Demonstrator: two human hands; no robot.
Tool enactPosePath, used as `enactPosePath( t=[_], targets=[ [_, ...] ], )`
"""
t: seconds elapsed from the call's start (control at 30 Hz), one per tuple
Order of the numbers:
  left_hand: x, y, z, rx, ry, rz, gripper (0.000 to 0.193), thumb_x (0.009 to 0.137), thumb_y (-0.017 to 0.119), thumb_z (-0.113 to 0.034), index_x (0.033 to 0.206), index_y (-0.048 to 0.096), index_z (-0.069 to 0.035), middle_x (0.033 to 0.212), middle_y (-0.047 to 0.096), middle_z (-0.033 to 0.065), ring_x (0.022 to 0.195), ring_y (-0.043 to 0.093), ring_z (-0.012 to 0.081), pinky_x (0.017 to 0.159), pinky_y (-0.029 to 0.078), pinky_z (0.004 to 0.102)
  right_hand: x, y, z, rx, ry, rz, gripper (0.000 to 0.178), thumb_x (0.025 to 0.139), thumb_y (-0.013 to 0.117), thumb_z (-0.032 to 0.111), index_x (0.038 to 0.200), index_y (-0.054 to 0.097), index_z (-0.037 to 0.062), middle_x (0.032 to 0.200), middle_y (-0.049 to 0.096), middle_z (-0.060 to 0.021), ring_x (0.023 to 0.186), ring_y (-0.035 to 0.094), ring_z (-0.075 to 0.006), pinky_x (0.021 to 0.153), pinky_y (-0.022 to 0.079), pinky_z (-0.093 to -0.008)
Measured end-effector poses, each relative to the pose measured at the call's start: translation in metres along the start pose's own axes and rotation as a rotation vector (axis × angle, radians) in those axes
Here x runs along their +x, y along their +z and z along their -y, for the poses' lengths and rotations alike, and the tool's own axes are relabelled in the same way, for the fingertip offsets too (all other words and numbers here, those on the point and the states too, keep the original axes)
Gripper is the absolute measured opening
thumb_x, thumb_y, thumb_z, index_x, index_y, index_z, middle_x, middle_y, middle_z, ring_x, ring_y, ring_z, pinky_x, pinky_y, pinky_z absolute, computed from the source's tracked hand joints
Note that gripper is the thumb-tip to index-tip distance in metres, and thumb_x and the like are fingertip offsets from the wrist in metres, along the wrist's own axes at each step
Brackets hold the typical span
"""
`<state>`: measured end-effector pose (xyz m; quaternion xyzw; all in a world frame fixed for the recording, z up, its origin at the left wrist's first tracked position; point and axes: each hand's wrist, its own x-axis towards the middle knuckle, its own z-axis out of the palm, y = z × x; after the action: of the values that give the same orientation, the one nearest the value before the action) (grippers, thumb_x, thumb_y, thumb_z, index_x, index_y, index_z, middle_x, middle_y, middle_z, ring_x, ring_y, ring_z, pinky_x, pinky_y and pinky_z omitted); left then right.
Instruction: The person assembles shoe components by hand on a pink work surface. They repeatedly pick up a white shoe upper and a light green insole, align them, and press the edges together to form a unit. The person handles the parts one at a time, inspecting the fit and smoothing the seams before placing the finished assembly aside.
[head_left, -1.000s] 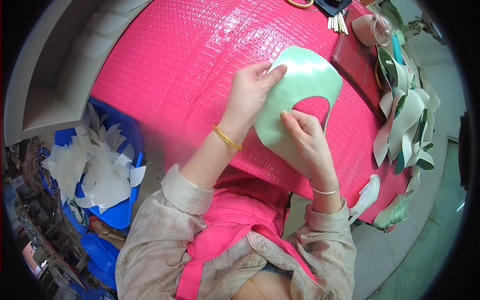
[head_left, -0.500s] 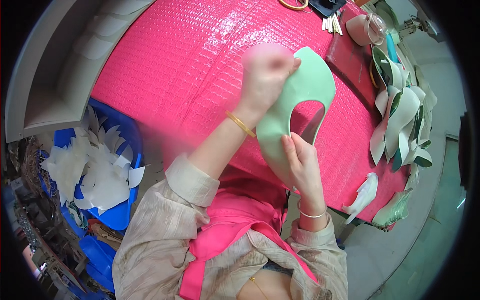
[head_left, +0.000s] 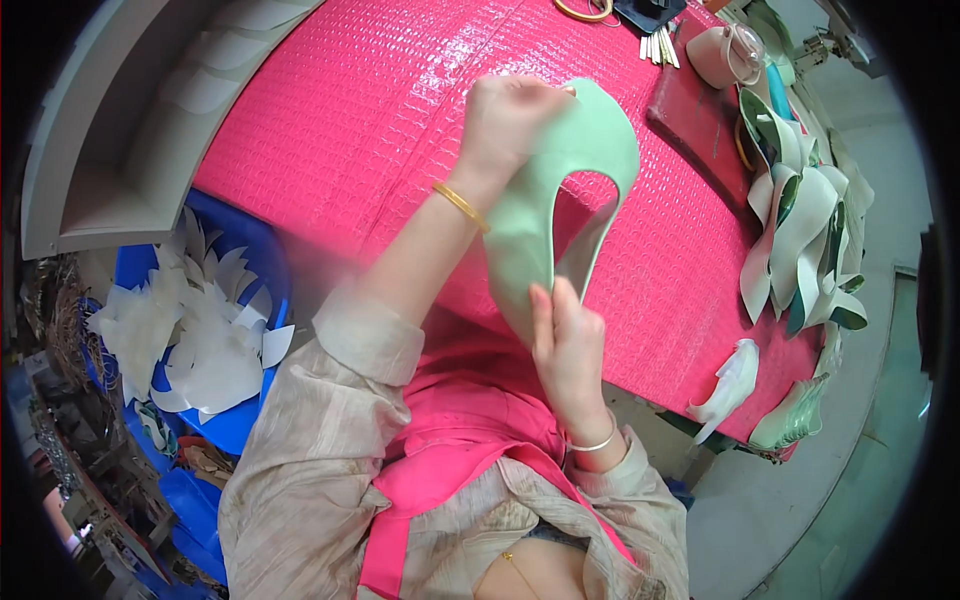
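Note:
A mint-green shoe upper [head_left: 590, 130] is held up over the pink-covered table, its rounded toe pointing away from me. The cut-out opening shows a paler inner side. My left hand [head_left: 505, 125], slightly blurred, is closed at the upper's far left edge; part of its fingers is hidden. Lower down, my right hand [head_left: 568, 345] pinches the near end of the opening between thumb and curled fingers. The heel part of the upper hangs down to the left of that hand.
The pink table [head_left: 350, 130] spreads beneath. At right lie stacked shoe uppers [head_left: 800, 225], a white piece [head_left: 732, 385] and a green stack [head_left: 790, 415]. A dark red board [head_left: 700, 135] and pink pot [head_left: 722, 55] are behind. A blue bin [head_left: 240, 225] with white cut pieces stands left.
Both hands have shifted left with the shoe upper, the left hand also a little farther away. The right hand still pinches the near end of the opening.

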<state>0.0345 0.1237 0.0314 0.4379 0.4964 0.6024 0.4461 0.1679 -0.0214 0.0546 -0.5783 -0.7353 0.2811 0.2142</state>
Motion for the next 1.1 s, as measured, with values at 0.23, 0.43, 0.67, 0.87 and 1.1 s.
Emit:
enactPosePath(
  t=[0.23, 0.43, 0.67, 0.87, 1.1],
  targets=[
    [0.008, -0.013, -0.008, -0.113, 0.017, 0.121, 0.029, 0.09, 0.052, -0.023, 0.083, 0.063, 0.002, 0.068, 0.061, 0.0008, 0.057, 0.052, 0.004, 0.051, 0.043, 0.0213, -0.028, -0.033, -0.016, 0.13, -0.228, -0.035, 0.053, 0.08, 0.059, 0.013, 0.126, 0.038, -0.0039, 0.128, 0.039, -0.0241, 0.124, 0.032, -0.0329, 0.101, 0.026, -0.0414],
    [-0.006, -0.004, -0.018, 0.466, 0.462, 0.229, 0.034, 0.09, 0.051, -0.029, 0.097, 0.062, 0.002, 0.071, 0.063, 0.0072, 0.064, 0.058, 0.0123, 0.06, 0.047, 0.0257, 0.069, -0.061, -0.085, 1.015, 0.112, 0.076, 0.03, 0.089, 0.055, 0.022, 0.104, 0.058, -0.0028, 0.096, 0.061, -0.009, 0.086, 0.056, -0.0113, 0.075, 0.044, -0.0241],
    [-0.093, -0.002, -0.049, 0.305, 0.034, 0.437, 0.018, 0.083, 0.059, -0.014, 0.085, 0.064, 0.004, 0.071, 0.063, 0.011, 0.061, 0.057, 0.0138, 0.057, 0.044, 0.0266, 0.07, -0.052, -0.043, 1.253, 0.078, -0.098, 0.025, 0.089, 0.055, 0.02, 0.102, 0.058, -0.0013, 0.087, 0.063, -0.004, 0.071, 0.058, -0.007, 0.062, 0.046, -0.0195],
    [-0.096, 0.016, -0.04, 0.108, -0.067, 0.384, 0.02, 0.082, 0.06, -0.016, 0.082, 0.063, 0.005, 0.061, 0.058, 0.01, 0.053, 0.051, 0.0125, 0.052, 0.04, 0.0273, 0.075, -0.069, -0.031, 0.976, -0.04, -0.214, 0.022, 0.087, 0.058, 0.02, 0.088, 0.064, -0.002, 0.074, 0.061, -0.0001, 0.061, 0.052, -0.0036, 0.052, 0.04, -0.0176],
    [-0.141, -0.012, -0.03, 0.343, -0.137, 0.408, 0.019, 0.083, 0.06, -0.013, 0.09, 0.061, 0.005, 0.062, 0.056, 0.008, 0.058, 0.049, 0.0058, 0.052, 0.041, 0.0263, 0.101, -0.084, -0.064, 0.854, -0.001, -0.196, 0.022, 0.086, 0.059, 0.019, 0.092, 0.064, -0.0011, 0.076, 0.063, 0.0002, 0.061, 0.055, -0.0036, 0.053, 0.041, -0.0167]
  ],
)
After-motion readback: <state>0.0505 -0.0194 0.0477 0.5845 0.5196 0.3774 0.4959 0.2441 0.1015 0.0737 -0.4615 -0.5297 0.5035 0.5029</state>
